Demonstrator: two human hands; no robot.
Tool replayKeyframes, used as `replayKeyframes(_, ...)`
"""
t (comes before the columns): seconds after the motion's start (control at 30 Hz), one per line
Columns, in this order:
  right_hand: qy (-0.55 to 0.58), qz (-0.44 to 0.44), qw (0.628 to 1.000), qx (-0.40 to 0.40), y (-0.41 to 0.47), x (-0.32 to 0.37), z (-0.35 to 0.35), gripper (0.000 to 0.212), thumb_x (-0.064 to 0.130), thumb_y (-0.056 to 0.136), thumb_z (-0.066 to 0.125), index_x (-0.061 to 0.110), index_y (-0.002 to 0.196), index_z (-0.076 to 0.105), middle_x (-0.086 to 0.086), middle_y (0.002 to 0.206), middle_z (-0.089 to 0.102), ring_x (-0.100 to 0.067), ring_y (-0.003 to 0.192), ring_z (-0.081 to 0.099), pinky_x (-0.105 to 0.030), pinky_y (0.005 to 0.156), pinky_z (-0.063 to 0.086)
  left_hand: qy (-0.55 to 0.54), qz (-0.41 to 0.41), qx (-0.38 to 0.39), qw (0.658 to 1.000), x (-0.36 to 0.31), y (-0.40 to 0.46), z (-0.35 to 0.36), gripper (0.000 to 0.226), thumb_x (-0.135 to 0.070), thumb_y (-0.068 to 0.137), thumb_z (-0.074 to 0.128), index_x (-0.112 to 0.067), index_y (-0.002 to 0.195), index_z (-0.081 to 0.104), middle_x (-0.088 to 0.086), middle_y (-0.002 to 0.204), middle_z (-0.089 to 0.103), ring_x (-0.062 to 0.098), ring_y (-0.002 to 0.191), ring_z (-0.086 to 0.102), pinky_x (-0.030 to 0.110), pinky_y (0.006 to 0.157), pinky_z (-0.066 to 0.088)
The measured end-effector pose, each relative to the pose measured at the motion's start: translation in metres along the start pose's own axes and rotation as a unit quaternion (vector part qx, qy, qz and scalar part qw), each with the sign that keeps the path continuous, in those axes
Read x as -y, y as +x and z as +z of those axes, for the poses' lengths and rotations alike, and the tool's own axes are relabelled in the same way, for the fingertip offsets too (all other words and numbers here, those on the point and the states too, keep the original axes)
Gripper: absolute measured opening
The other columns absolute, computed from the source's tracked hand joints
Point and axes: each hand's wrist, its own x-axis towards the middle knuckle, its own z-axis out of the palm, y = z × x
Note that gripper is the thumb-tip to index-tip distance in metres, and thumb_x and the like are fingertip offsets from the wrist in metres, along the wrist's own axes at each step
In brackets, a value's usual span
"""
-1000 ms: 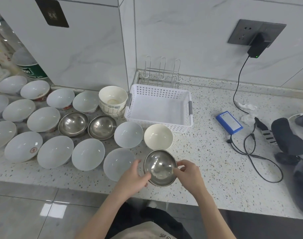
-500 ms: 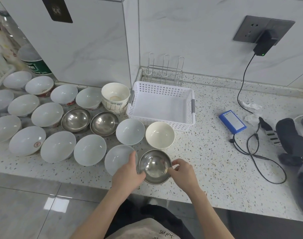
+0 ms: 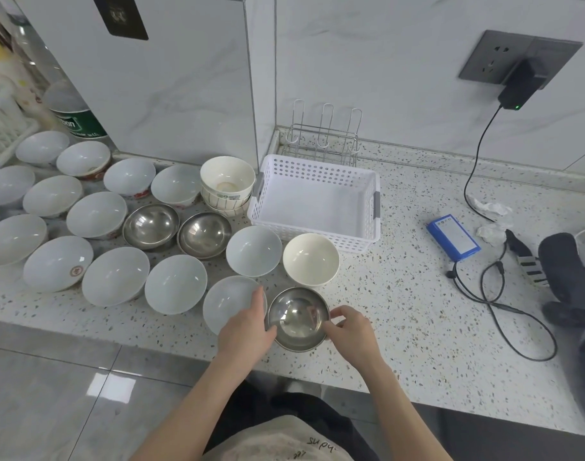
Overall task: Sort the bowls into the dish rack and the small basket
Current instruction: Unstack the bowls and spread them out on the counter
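Note:
A small steel bowl (image 3: pixel 297 319) sits near the counter's front edge, held on both sides: my left hand (image 3: pixel 247 331) grips its left rim and my right hand (image 3: pixel 349 331) pinches its right rim. Beyond it stand a cream bowl (image 3: pixel 311 257) and a white bowl (image 3: pixel 253 250). The empty white perforated basket (image 3: pixel 317 168) lies behind them, with the wire dish rack (image 3: pixel 322 134) against the wall. Several white bowls (image 3: pixel 114 276) and two more steel bowls (image 3: pixel 151 226) spread out to the left.
A stack of cream bowls (image 3: pixel 227 181) stands left of the basket. On the right lie a blue battery pack (image 3: pixel 452 236), a black cable (image 3: pixel 504 314) running to a wall charger (image 3: pixel 520 86), and dark gear (image 3: pixel 563 271). A green-labelled bottle (image 3: pixel 76 118) stands far left.
The steel bowl and both hands have shifted slightly left and away from me along the counter's front. The camera has tilted a little.

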Motion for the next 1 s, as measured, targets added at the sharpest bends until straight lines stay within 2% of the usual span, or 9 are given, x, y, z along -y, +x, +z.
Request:
replayKeyframes(0.13, 0.013, 0.002, 1.0, 0.01, 0.001, 0.0, -0.001, 0.019, 0.024, 0.083, 0.06, 0.023, 0.102, 0.06, -0.003, 0.069, 0.073, -0.009, 0.045, 0.046, -0.023, 0.046, 0.04, -0.003, -0.005, -0.01, 1.0, 0.001, 0.0, 0.002, 0.074, -0.036, 0.094, 0.06, -0.022, 0.151, 0.014, -0.001, 0.087, 0.065, 0.015, 0.068, 0.054, 0.027, 0.055, 0.041)
replayKeyframes(0.27, 0.014, 0.003, 1.0, 0.024, 0.003, -0.001, -0.003, 0.023, 0.026, 0.084, 0.059, 0.022, 0.106, 0.061, 0.003, 0.069, 0.073, -0.002, 0.038, 0.043, -0.021, 0.044, 0.038, -0.017, -0.007, -0.017, 1.0, 0.0, 0.001, 0.004, 0.073, -0.034, 0.094, 0.06, -0.021, 0.15, 0.016, 0.002, 0.093, 0.069, 0.019, 0.074, 0.061, 0.029, 0.058, 0.043)
replayKeyframes(0.37, -0.013, 0.013, 0.999, 0.03, 0.003, 0.0, -0.007, 0.031, 0.047, 0.087, 0.055, 0.026, 0.109, 0.059, 0.004, 0.074, 0.074, -0.008, 0.052, 0.057, -0.026, 0.052, 0.045, -0.026, -0.013, -0.015, 0.999, -0.002, 0.003, 0.003, 0.07, -0.036, 0.095, 0.058, -0.02, 0.15, 0.017, 0.004, 0.097, 0.069, 0.022, 0.081, 0.065, 0.03, 0.06, 0.043)
replayKeyframes(0.47, -0.037, 0.028, 0.999, 0.003, 0.004, 0.002, -0.014, 0.039, 0.06, 0.088, 0.047, 0.029, 0.109, 0.059, 0.005, 0.075, 0.072, -0.011, 0.059, 0.059, -0.029, 0.06, 0.05, -0.054, -0.029, -0.021, 0.998, -0.003, 0.003, -0.001, 0.068, -0.044, 0.097, 0.053, -0.019, 0.151, 0.019, 0.006, 0.099, 0.067, 0.023, 0.082, 0.061, 0.031, 0.063, 0.042)
replayKeyframes(0.6, -0.051, 0.005, 0.997, -0.058, 0.011, 0.018, -0.03, 0.033, 0.053, 0.091, 0.049, 0.026, 0.105, 0.061, 0.003, 0.07, 0.072, -0.012, 0.057, 0.061, -0.03, 0.059, 0.052, -0.141, -0.037, -0.034, 0.989, 0.005, 0.01, -0.021, 0.054, -0.036, 0.096, 0.052, -0.024, 0.146, 0.035, -0.001, 0.078, 0.063, 0.022, 0.076, 0.059, 0.031, 0.065, 0.042)
replayKeyframes(0.67, -0.024, -0.017, 0.996, -0.082, 0.017, 0.032, -0.038, 0.027, 0.048, 0.092, 0.052, 0.026, 0.102, 0.063, 0.005, 0.066, 0.071, -0.009, 0.052, 0.058, -0.028, 0.054, 0.049, -0.192, -0.044, -0.055, 0.979, 0.012, 0.021, -0.037, 0.046, -0.032, 0.095, 0.054, -0.023, 0.139, 0.047, 0.001, 0.077, 0.069, 0.016, 0.073, 0.063, 0.031, 0.068, 0.044)
replayKeyframes(0.77, 0.021, -0.043, 0.994, -0.095, 0.028, 0.062, -0.044, 0.02, 0.041, 0.092, 0.053, 0.027, 0.1, 0.065, 0.008, 0.066, 0.071, -0.005, 0.054, 0.058, -0.026, 0.052, 0.044, -0.33, -0.065, -0.074, 0.939, 0.021, 0.052, -0.065, 0.033, -0.027, 0.093, 0.056, -0.021, 0.126, 0.059, 0.0, 0.068, 0.07, 0.008, 0.047, 0.054, 0.026, 0.053, 0.043)
replayKeyframes(0.9, 0.053, -0.073, 0.992, -0.09, 0.043, 0.106, -0.037, 0.014, 0.035, 0.092, 0.053, 0.028, 0.096, 0.064, 0.011, 0.068, 0.072, -0.001, 0.072, 0.06, -0.025, 0.057, 0.04, -0.451, -0.104, -0.107, 0.88, 0.032, 0.108, -0.105, 0.03, -0.027, 0.092, 0.056, -0.022, 0.121, 0.051, 0.008, 0.067, 0.071, 0.009, 0.033, 0.044, 0.021, 0.034, 0.033)
replayKeyframes(1.0, 0.039, -0.089, 0.992, -0.08, 0.055, 0.137, -0.025, 0.008, 0.036, 0.092, 0.053, 0.037, 0.089, 0.06, 0.013, 0.065, 0.071, 0.002, 0.071, 0.06, -0.024, 0.056, 0.039, -0.435, -0.119, -0.1, 0.887, 0.037, 0.145, -0.134, 0.031, -0.039, 0.091, 0.054, -0.018, 0.114, 0.046, 0.008, 0.072, 0.072, 0.008, 0.03, 0.046, 0.018, 0.031, 0.03)
